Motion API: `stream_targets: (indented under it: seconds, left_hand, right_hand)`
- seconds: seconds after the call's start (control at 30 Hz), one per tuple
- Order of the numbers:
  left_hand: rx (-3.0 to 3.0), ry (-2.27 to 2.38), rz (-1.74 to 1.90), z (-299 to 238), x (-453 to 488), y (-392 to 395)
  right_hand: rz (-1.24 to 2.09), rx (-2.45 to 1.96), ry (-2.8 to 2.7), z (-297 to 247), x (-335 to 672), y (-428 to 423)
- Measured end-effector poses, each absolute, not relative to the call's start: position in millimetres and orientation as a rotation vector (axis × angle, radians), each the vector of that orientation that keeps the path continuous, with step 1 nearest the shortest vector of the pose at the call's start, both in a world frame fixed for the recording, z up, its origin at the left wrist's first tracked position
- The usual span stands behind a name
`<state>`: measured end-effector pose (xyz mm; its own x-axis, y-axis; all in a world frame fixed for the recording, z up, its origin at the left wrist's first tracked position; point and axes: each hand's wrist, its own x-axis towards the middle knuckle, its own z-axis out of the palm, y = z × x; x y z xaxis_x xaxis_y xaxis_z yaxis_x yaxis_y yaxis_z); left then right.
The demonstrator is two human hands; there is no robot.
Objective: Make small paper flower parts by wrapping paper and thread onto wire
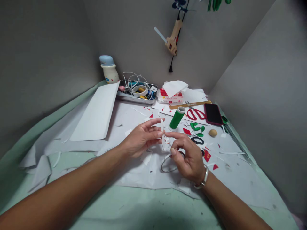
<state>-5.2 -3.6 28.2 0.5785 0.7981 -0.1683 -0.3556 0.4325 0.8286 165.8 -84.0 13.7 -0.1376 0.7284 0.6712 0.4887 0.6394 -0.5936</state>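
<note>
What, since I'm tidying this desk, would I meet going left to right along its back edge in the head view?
cream bottle with a blue cap → metal tray of cables → tissue pack → red-handled scissors → phone in a red case

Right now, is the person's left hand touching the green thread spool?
Apart. The head view shows the left hand with its fingertips stopping short of the green thread spool, and a plain gap between them.

Both hands (141, 139) (189, 156) pinch a thin white strip (162, 127).
</note>
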Motion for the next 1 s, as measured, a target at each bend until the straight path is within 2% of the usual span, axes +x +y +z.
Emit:
stream_targets:
  seconds: [0.37, 0.67, 1.0]
  left_hand:
    - [0.843, 0.594, 0.777, 32.2, -6.2, -3.4]
    - [0.857, 0.565, 0.744, 35.2, -7.8, -1.5]
    - [0.889, 0.505, 0.745, 40.3, -10.9, 1.3]
  right_hand:
    - [0.387, -0.984, -1.764, 12.8, 167.1, -83.8]
    - [0.945, -0.951, -1.465, 1.4, 170.9, -80.6]
    - [0.889, -0.933, -1.452, -2.5, 173.9, -78.0]
